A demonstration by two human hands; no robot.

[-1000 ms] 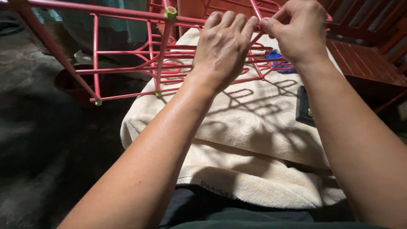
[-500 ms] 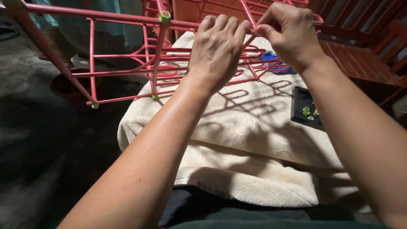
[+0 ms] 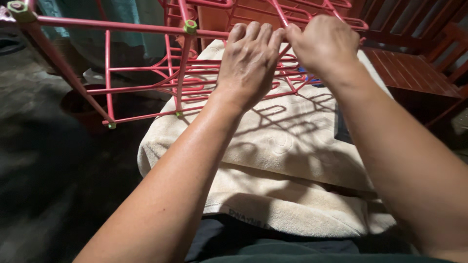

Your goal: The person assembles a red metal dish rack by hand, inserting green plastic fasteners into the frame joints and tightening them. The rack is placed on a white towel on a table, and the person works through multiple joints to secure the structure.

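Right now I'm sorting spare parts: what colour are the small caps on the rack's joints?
Light green caps on the pink rack, clearest in the head view.

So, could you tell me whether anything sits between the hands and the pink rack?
Nothing visible does. The left hand and the right hand both rest directly on a bar of the pink rack, side by side, above the cream towel.

A small dark printed label (image 3: 248, 217) is seen on the cream towel's (image 3: 292, 146) near hem; no packages, signs or screens are seen.
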